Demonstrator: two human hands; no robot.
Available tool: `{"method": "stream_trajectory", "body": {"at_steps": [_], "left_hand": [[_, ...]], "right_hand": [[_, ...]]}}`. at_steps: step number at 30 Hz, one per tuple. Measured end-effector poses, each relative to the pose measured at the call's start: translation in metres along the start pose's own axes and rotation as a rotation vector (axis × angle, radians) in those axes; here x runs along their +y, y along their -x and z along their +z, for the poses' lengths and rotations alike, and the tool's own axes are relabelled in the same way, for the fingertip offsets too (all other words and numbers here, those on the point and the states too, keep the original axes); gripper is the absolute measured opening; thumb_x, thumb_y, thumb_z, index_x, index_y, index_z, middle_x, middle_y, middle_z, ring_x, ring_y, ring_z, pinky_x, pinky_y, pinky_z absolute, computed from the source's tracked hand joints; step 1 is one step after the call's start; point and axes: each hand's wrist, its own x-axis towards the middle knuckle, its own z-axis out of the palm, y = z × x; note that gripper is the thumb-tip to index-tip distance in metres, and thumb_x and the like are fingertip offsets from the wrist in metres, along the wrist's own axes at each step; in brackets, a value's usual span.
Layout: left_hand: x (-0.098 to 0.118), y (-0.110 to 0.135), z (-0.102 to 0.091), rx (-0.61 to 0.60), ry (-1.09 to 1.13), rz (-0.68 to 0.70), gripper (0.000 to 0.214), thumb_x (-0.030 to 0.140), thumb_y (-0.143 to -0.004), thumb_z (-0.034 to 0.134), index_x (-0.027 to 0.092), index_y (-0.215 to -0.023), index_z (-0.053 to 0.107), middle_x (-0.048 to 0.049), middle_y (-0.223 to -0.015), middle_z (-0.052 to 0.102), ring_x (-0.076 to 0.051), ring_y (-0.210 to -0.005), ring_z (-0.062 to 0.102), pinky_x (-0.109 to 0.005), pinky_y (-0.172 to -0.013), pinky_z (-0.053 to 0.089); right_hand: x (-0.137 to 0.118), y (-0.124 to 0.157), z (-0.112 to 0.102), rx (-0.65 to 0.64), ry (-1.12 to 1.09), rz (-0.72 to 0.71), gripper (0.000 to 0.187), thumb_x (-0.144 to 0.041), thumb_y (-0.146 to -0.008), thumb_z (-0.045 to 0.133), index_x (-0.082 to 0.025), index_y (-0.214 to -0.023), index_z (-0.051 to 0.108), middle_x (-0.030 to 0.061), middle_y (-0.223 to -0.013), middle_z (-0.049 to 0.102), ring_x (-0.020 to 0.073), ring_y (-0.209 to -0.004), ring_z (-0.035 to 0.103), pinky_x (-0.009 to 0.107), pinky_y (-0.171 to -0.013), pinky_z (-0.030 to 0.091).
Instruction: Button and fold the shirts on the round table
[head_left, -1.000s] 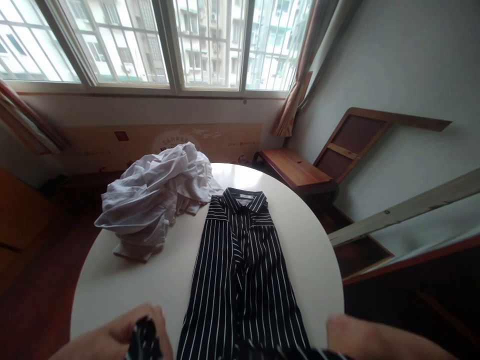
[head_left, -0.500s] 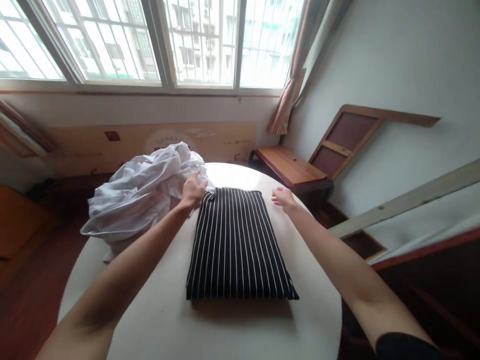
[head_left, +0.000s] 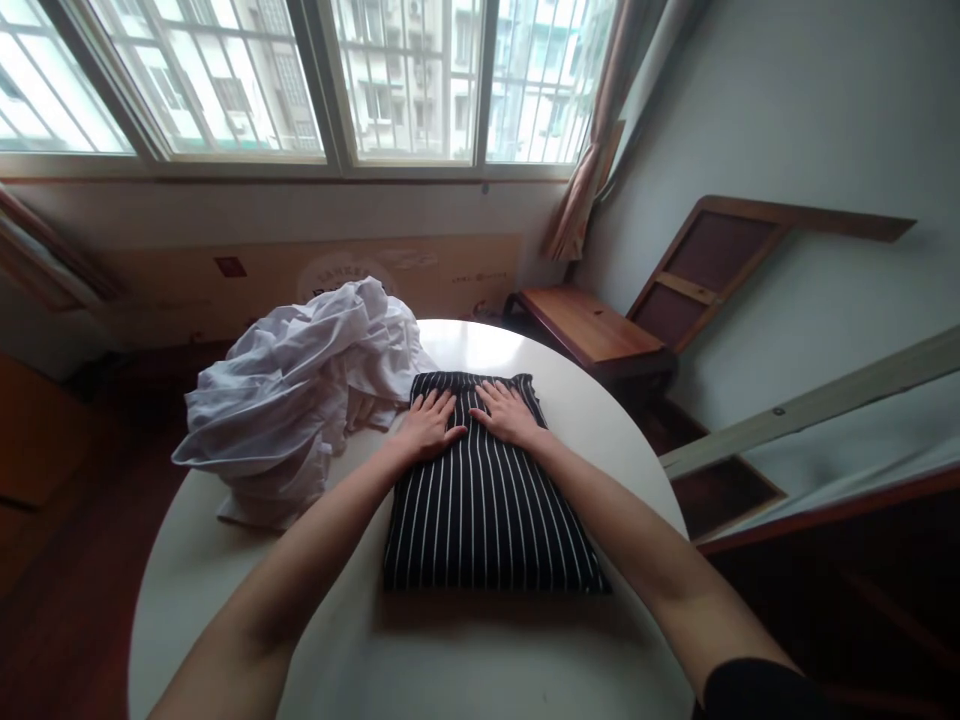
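Left hand [head_left: 430, 423] and right hand [head_left: 505, 411], fingers spread flat, press folded striped shirt [head_left: 484, 500]; crumpled white cloth [head_left: 296, 400] just left of fingertips; round table [head_left: 420, 660] rim beyond.

Your light comes from the window [head_left: 405, 80] ahead, its panes blown out near white. It leaves a pale glare on the far tabletop [head_left: 480, 345] and a soft shadow under the near edge of the striped shirt [head_left: 480, 500]. The floor [head_left: 67, 560] at left is dim. Straight lines bow toward the frame edges.
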Motion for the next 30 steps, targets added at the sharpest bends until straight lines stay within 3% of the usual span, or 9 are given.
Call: {"method": "stream_trajectory", "body": {"at_steps": [4,7,11,14,17,21,26,28,30], "left_hand": [[-0.011,0.007,0.009,0.007,0.012,-0.015,0.082,0.065,-0.09,0.022,0.006,-0.147,0.026,-0.0176,-0.154,0.019,-0.03,-0.144,0.015,-0.043,-0.115,0.015],[-0.012,0.01,0.001,-0.012,-0.004,-0.003,0.082,0.066,-0.089,0.026,0.005,-0.144,0.032,-0.0199,-0.152,0.026,-0.032,-0.141,0.022,-0.043,-0.112,0.021],[-0.006,-0.008,-0.019,0.078,-0.057,0.018,0.064,0.055,-0.09,0.038,0.011,-0.135,0.046,-0.0177,-0.14,0.047,-0.032,-0.132,0.039,-0.044,-0.108,0.027],[0.001,-0.028,-0.022,0.199,-0.065,0.037,0.057,0.047,-0.094,0.035,0.014,-0.14,0.041,-0.0129,-0.148,0.038,-0.03,-0.137,0.03,-0.044,-0.112,0.022],[0.0,-0.04,-0.011,0.116,-0.025,-0.005,0.062,0.052,-0.094,0.031,0.014,-0.143,0.036,-0.0109,-0.153,0.03,-0.031,-0.14,0.023,-0.047,-0.113,0.019],[-0.01,-0.039,0.001,0.05,0.002,-0.072,0.069,0.055,-0.094,0.027,0.012,-0.147,0.028,-0.0136,-0.152,0.03,-0.03,-0.14,0.024,-0.046,-0.113,0.02],[-0.003,-0.012,-0.023,0.11,-0.125,0.006,0.063,0.043,-0.093,0.04,0.007,-0.144,0.035,-0.0178,-0.15,0.031,-0.032,-0.141,0.022,-0.046,-0.115,0.016],[0.01,0.014,-0.035,0.146,-0.104,0.146,0.062,0.042,-0.094,0.037,0.008,-0.145,0.031,-0.0163,-0.153,0.026,-0.029,-0.143,0.017,-0.044,-0.116,0.012],[0.025,0.047,-0.041,0.126,-0.039,0.295,0.069,0.052,-0.094,0.031,0.01,-0.148,0.024,-0.0136,-0.155,0.02,-0.026,-0.145,0.012,-0.042,-0.117,0.01]], "right_hand": [[0.042,0.011,0.006,-0.025,-0.009,0.091,0.071,-0.063,-0.093,0.022,-0.02,-0.149,0.024,0.006,-0.156,0.019,0.0257,-0.144,0.014,0.047,-0.115,0.01],[0.058,0.023,0.003,-0.038,-0.013,0.152,0.071,-0.061,-0.093,0.022,-0.018,-0.149,0.022,0.0079,-0.157,0.017,0.0265,-0.144,0.013,0.051,-0.114,0.011],[0.053,0.021,-0.006,0.021,0.038,0.199,0.073,-0.06,-0.092,0.027,-0.011,-0.147,0.029,0.0144,-0.155,0.022,0.0303,-0.143,0.015,0.051,-0.114,0.01],[0.038,0.01,-0.01,0.113,0.045,0.123,0.07,-0.057,-0.094,0.022,-0.012,-0.147,0.028,0.0136,-0.155,0.021,0.0292,-0.143,0.014,0.047,-0.115,0.01],[0.032,0.002,-0.006,0.008,0.024,0.02,0.068,-0.059,-0.095,0.018,-0.017,-0.148,0.028,0.0104,-0.156,0.021,0.0275,-0.143,0.016,0.046,-0.115,0.011],[0.048,0.003,0.004,-0.025,0.005,0.087,0.071,-0.061,-0.094,0.017,-0.016,-0.148,0.026,0.009,-0.156,0.021,0.0254,-0.143,0.017,0.046,-0.115,0.01],[0.053,0.023,-0.008,0.028,0.022,0.206,0.073,-0.06,-0.094,0.021,-0.01,-0.147,0.027,0.0134,-0.155,0.021,0.0299,-0.143,0.014,0.05,-0.114,0.012],[0.036,0.043,-0.018,0.098,0.028,0.124,0.079,-0.062,-0.092,0.024,-0.006,-0.148,0.025,0.0169,-0.155,0.018,0.0305,-0.144,0.011,0.049,-0.115,0.011],[0.013,0.071,-0.025,0.125,0.001,-0.095,0.087,-0.067,-0.089,0.027,-0.005,-0.149,0.02,0.0167,-0.156,0.013,0.0283,-0.145,0.006,0.045,-0.117,0.009]]}}
